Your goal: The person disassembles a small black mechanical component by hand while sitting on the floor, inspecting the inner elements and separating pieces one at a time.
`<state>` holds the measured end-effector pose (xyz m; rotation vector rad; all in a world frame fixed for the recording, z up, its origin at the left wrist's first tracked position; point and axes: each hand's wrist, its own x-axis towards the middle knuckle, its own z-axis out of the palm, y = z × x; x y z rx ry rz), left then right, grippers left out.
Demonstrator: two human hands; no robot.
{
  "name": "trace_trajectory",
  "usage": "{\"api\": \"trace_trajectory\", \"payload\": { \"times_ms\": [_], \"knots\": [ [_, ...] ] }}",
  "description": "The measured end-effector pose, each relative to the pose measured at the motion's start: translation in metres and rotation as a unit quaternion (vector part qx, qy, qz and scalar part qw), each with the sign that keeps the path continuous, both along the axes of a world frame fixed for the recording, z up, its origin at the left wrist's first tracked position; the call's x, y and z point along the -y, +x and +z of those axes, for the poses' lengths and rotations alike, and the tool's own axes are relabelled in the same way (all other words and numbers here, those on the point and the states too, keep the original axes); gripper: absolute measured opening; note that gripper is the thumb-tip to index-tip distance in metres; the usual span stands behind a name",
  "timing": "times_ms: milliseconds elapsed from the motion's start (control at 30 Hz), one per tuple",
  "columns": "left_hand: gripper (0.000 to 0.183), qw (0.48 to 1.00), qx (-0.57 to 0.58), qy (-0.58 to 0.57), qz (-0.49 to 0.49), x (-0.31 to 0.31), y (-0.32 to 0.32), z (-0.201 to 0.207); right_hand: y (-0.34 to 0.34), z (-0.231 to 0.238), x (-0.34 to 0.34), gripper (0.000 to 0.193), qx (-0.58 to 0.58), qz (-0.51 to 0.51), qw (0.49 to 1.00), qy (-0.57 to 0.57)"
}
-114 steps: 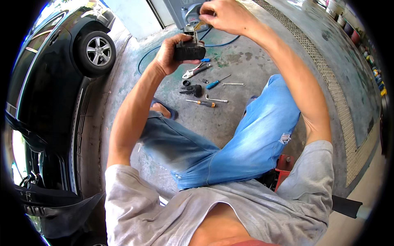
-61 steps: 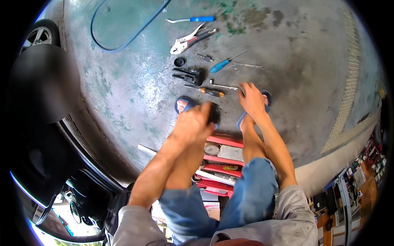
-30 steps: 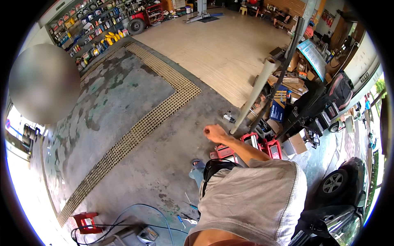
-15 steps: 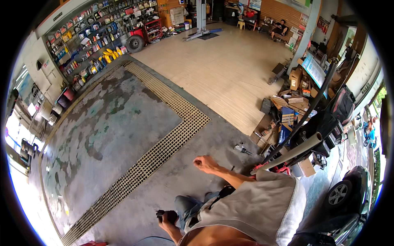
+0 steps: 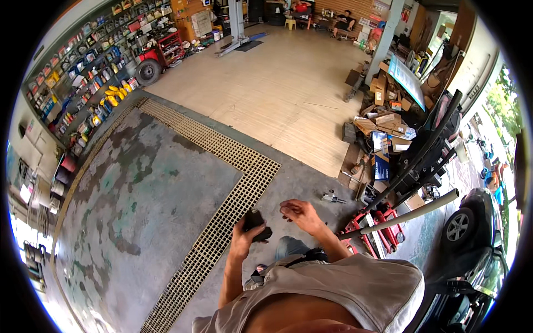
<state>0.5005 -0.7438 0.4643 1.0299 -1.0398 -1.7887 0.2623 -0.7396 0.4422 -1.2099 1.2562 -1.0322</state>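
The view has swung off the tools on the floor to the open workshop. The left hand (image 5: 244, 236) has its fingers wrapped around a small black device (image 5: 256, 224); the right hand (image 5: 300, 213), half-curled and empty, hovers beside it over the yellow floor grating (image 5: 222, 222), red jack (image 5: 369, 227) to the right.

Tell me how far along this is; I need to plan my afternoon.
Done: a small black part is off the floor, gripped in the left hand. In hand: the right hand hangs beside it, fingers curled, holding nothing I can make out. Left: hard to say; a small tool lies on the floor, and a red jack stands unused nearby.
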Motion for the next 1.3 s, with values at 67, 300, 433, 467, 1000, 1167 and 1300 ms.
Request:
{"api": "trace_trajectory", "payload": {
  "times_ms": [67, 300, 433, 467, 1000, 1167, 1300],
  "knots": [
    [0.046, 0.997, 0.030, -0.037, -0.061, 0.040, -0.008, 0.009, 0.000, 0.022, 0.008, 0.039, 0.079, -0.042, 0.995, 0.036],
    [0.056, 0.965, -0.003, -0.021, -0.262, 0.173, -0.058, 0.057, -0.027, 0.063, 0.089, 0.037, 0.039, -0.069, 0.995, -0.065],
    [0.069, 0.978, -0.037, -0.022, -0.206, 0.246, -0.071, 0.064, -0.057, 0.060, 0.186, 0.030, -0.018, -0.069, 0.989, -0.131],
    [0.072, 0.973, -0.055, -0.012, -0.222, 0.265, -0.066, 0.063, -0.057, 0.073, 0.211, 0.030, -0.063, -0.045, 0.985, -0.151],
    [0.091, 0.950, -0.166, 0.057, -0.257, 0.581, -0.048, 0.033, -0.046, 0.107, 0.551, 0.026, -0.065, 0.144, 0.954, -0.255],
    [0.096, 0.931, -0.212, 0.057, -0.292, 0.709, -0.042, 0.055, -0.035, 0.101, 0.638, 0.023, -0.073, 0.010, 0.980, -0.182],
    [0.091, 0.933, -0.195, -0.018, -0.300, 0.785, -0.052, 0.054, -0.033, 0.098, 0.688, 0.021, 0.016, -0.100, 0.978, -0.182]
  ]
}}
